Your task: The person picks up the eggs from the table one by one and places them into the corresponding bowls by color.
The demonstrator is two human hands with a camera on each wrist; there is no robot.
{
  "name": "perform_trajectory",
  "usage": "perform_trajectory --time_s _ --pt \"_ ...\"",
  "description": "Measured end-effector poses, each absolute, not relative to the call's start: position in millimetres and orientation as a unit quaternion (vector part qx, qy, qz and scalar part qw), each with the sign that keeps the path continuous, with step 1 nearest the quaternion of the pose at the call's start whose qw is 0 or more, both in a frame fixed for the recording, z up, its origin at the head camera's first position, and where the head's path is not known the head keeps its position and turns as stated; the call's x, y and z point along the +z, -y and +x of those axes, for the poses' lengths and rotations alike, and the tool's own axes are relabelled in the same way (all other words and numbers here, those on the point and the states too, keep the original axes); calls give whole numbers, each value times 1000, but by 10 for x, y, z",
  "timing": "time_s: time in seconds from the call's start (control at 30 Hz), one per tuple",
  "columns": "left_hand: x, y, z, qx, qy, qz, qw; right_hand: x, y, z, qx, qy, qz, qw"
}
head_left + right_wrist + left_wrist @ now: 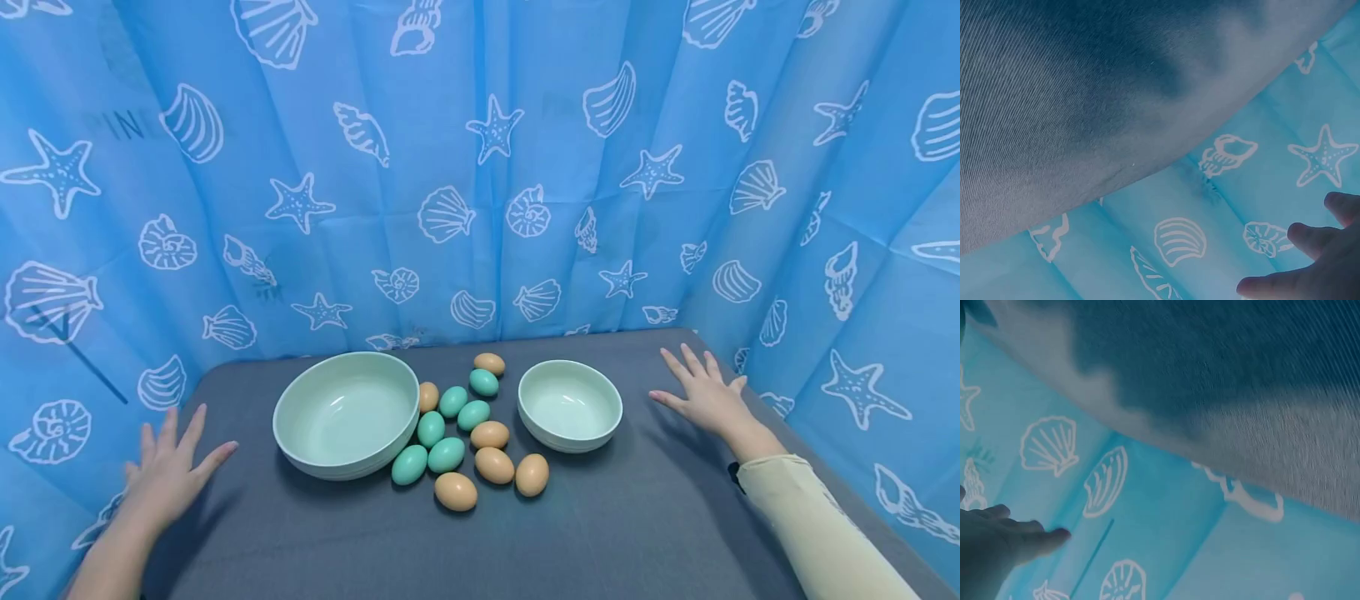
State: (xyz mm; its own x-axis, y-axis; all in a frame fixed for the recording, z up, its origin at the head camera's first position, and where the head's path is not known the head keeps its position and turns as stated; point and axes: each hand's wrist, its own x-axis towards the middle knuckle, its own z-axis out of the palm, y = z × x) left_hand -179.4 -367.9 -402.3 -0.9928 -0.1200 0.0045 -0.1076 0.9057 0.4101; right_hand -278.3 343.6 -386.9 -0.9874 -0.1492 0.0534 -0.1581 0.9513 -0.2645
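My left hand (161, 475) is spread at the table's left side, fingers straight, holding nothing. On the right, my right hand (708, 396) also has its fingers fanned out and is bare of any object. Nearest the left hand stands a large pale green bowl (345, 417) with nothing in it. A smaller pale green bowl (570, 404), likewise empty, is nearest the right hand. Between the bowls lie several brown eggs (455, 492) and several green eggs (447, 455) in a loose cluster. Both wrist views show spread fingers over cloth and curtain, with no bowl or egg.
A dark grey cloth covers the table (360, 542). Behind it and along both sides hangs a blue curtain (480, 233) with white shells and starfish. The curtain meets the table's back edge just behind the bowls.
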Motion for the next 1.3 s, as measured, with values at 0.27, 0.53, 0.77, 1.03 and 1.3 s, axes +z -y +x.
perform_trajectory --time_s 0.27,0.53,0.77,1.03,1.3 --pt "-3963 3568 -1843 -359 932 46 -21 -3801 -3331 -2722 159 983 89 25" --pt "-3863 3392 -1852 -410 908 75 -49 -3801 -3213 -2663 231 965 118 34" --pt "-3853 3216 -1765 -438 897 60 5 -3831 -3115 -2646 345 922 174 2" --pt "-3837 2966 -1661 -454 885 37 94 -3914 -3008 -2701 440 872 207 -52" --pt "-3841 2747 -1576 -471 871 -3 137 -4027 -2886 -2808 514 833 188 -81"
